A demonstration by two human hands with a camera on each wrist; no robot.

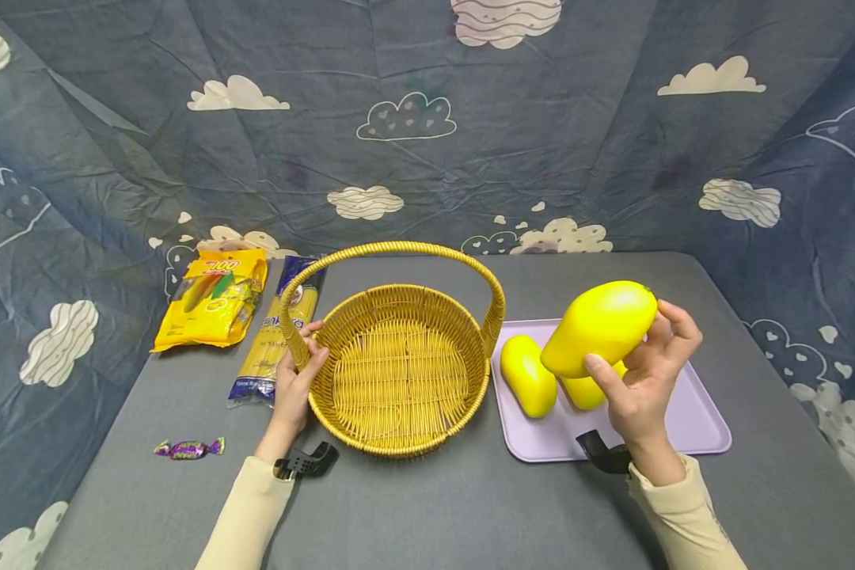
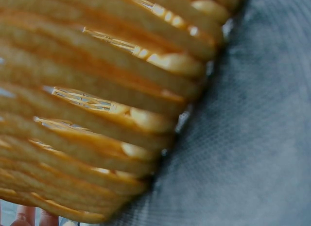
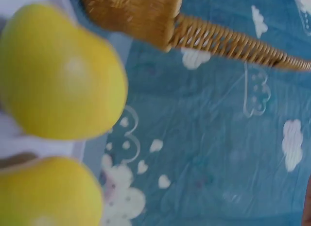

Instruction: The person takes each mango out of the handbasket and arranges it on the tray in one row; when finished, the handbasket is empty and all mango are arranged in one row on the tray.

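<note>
In the head view my left hand (image 1: 295,388) grips the left side of a yellow wicker basket (image 1: 399,451) beside the foot of its arched handle (image 1: 399,248). The basket stands upright with nothing in it. My right hand (image 1: 648,384) holds a yellow mango (image 1: 602,324), thumb on the near side and fingers at its far right end. This mango is raised over a lilac tray (image 1: 694,423). Two more mangoes lie on the tray, one at its left (image 1: 527,376) and another mango (image 1: 583,393) partly hidden below the held one. Woven basket side (image 2: 97,90) fills much of the left wrist view.
A yellow snack bag (image 1: 210,305) and a pack of spaghetti (image 1: 271,348) lie left of the basket. Nearer the front left is a purple wrapped candy (image 1: 189,450). A cloud-patterned cloth (image 1: 413,166) hangs behind the grey table (image 1: 456,507).
</note>
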